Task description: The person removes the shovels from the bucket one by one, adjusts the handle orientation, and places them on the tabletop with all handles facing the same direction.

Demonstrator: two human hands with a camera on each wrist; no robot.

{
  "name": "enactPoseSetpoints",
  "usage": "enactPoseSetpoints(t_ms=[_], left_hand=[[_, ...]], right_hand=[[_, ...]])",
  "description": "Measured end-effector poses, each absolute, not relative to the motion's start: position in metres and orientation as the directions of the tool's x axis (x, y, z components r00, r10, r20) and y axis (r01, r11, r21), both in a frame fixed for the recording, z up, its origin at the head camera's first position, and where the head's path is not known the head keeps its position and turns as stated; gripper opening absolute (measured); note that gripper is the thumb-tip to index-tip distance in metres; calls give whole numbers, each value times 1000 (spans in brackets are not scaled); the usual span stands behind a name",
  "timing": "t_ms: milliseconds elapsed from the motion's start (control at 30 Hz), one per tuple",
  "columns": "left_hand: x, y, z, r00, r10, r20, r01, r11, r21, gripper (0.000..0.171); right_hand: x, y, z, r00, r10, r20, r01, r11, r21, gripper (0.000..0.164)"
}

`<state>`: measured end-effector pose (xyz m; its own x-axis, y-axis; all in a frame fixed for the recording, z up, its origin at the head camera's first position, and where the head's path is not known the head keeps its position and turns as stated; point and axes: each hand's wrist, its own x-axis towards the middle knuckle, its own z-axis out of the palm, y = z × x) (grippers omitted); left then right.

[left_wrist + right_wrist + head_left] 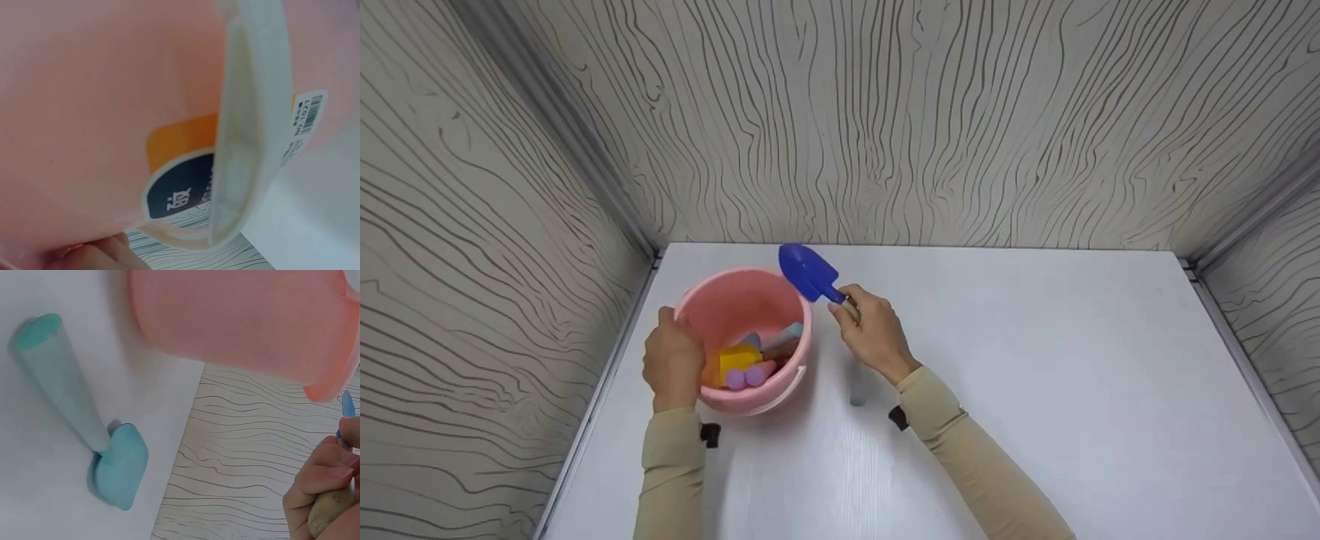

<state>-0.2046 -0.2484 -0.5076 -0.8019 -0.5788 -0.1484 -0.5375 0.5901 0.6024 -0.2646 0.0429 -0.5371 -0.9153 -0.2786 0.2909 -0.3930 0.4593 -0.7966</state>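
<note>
My left hand (673,364) grips the rim of a pink bucket (739,300) on its left side. Inside the bucket lie several items, among them a yellow piece (739,356), purple rounded ends (754,375) and a brown handle (781,350); what lies deeper is hidden. With my right hand (877,334) I hold a small garden trowel by its wooden handle (333,509). Its blue blade (808,271) points up and left, over the bucket's right rim. Beneath the right hand a teal toy shovel (121,467) rests on the table, mostly covered in the head view.
The white table (1057,375) runs off to the right. Wood-grain panels (885,135) enclose it at the back and both sides. The bucket's white carry handle (784,394) hangs down along its front, and labels (180,194) mark its side.
</note>
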Motion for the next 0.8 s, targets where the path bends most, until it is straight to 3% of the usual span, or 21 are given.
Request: enactPoseSetpoints(t_ms=[800], left_hand=[[-207,-247,-507,-805,-572,-159,-532,576,621,34]], right_hand=[[-259,84,-592,-968,-138,209,-248,432,-867,24]])
